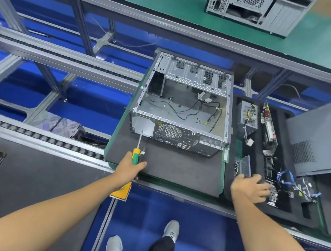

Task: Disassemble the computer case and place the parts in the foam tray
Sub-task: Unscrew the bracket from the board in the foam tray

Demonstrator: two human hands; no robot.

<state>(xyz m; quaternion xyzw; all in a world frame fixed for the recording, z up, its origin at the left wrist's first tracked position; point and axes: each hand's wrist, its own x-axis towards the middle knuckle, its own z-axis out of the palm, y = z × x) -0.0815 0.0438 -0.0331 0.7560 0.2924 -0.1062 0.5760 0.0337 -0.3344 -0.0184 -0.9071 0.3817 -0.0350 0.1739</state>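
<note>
The computer case [182, 106] lay on its side, open face up, on a dark mat [176, 170] atop a green-edged pallet, at mid-bench. Interior nearly stripped: only loose black cables [184, 109] and a few small connectors left on the floor of the chassis. The foam tray [242, 104] sat just to the right of the case, its cut-outs already holding a power supply [249, 116], a circuit board [268, 124] stood on edge, and blue-sleeved cables [285, 177]. A dark side panel [319, 138] leaned over the tray's far right side.

The left hand [129, 168] gripped a green-and-yellow screwdriver [137, 149], shaft pointing towards the rear corner of the case, tip close to the metal; contact could not be confirmed. The right hand [250, 186] rested over the tray's near pockets with fingers spread and lightly bent; whether it held a part could not be told.

Handling judgement: the bare chassis looked to be thin stamped sheet steel, stiff, fairly light now that it was gutted, with sharp folded edges. Best taken by the rolled top rails or the rear frame, not the perforated fan grille. The remaining cables were limp and should be drawn by their plugs. The board in the tray was fragile; edges only.
</note>
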